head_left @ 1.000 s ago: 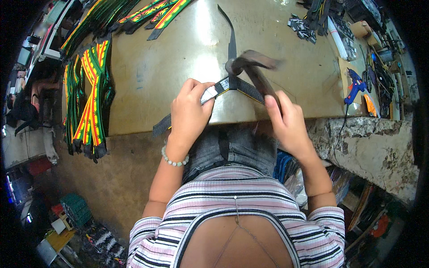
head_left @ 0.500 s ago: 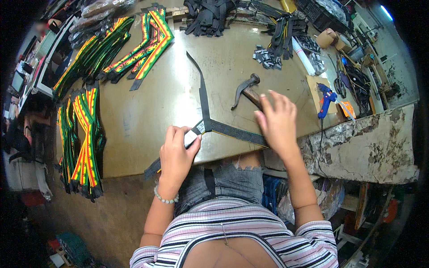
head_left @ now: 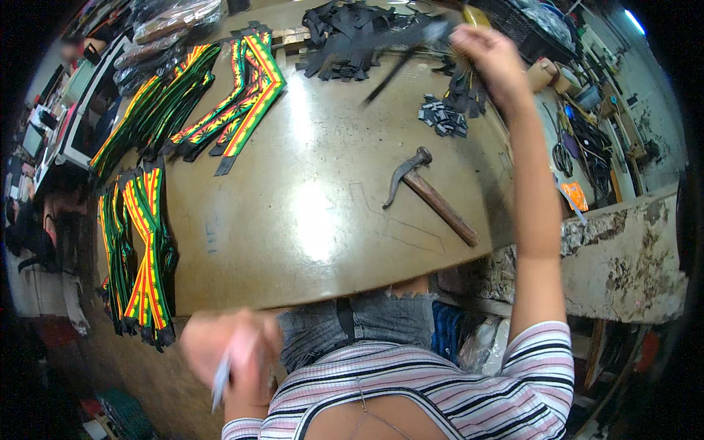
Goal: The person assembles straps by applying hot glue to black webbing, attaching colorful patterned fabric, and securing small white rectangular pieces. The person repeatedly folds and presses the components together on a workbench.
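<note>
My right hand (head_left: 495,64) reaches to the far right of the table, fingers pinched together at the end of a black webbing strap (head_left: 389,38). The strap is smeared by motion. A whitish patch on it shows beside my fingertips, and a thin black tail hangs over the table. Low at the near left, off the table's edge, my left hand (head_left: 233,348) is blurred and closed around a thin grey-white piece (head_left: 220,381), whose kind I cannot make out. A hammer (head_left: 440,205) with a wooden handle and curved claw lies on the table (head_left: 257,220).
Bundles of red, yellow and green patterned straps (head_left: 149,249) hang at the left edge. More patterned straps (head_left: 253,95) lie at the back left. Black straps (head_left: 345,29) are heaped at the back. Small black and grey buckle-like pieces (head_left: 442,116) lie below my right hand.
My right hand has gone from beside the hammer to the far right, with the black strap taken off the near table. My left hand has dropped back toward my body. The hammer's handle is uncovered.
</note>
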`<state>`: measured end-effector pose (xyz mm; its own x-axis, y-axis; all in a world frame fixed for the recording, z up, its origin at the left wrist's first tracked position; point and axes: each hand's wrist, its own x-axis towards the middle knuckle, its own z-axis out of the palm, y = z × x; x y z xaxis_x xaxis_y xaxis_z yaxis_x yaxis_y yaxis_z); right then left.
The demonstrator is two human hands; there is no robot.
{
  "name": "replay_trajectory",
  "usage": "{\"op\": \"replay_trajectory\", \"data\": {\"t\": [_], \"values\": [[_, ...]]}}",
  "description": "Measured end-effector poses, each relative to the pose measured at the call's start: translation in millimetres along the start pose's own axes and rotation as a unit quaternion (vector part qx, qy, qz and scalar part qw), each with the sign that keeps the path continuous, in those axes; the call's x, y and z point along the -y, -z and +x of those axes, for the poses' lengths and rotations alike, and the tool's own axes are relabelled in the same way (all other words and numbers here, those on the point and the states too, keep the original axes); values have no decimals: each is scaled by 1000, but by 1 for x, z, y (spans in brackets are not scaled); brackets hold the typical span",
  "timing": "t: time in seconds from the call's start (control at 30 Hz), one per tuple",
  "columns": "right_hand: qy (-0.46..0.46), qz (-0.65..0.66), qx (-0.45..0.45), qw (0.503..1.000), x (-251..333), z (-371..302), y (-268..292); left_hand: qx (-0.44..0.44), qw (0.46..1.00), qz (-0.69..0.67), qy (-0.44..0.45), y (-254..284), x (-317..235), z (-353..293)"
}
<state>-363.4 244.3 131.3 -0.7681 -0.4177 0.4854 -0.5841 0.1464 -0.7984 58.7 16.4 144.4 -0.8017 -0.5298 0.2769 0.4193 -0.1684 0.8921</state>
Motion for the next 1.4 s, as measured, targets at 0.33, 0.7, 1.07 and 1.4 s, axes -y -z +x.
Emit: {"op": "replay_trajectory", "data": {"t": [0.33, 0.7, 1.07, 1.4], "values": [[-59, -375, -43, 924, -111, 88, 21, 274, 924, -142, -226, -9, -24, 18], [-168, -280, 72, 943, -79, 45, -241, 289, 905, -132, -282, 2, -28, -8], [-164, -224, 15, 960, -101, 35, -238, 43, 923, -141, -356, -28, -21, -64], [-379, 400, 146, 821, 5, -66, -198, 352, 857, -167, -337, 0, -22, -41]]}}
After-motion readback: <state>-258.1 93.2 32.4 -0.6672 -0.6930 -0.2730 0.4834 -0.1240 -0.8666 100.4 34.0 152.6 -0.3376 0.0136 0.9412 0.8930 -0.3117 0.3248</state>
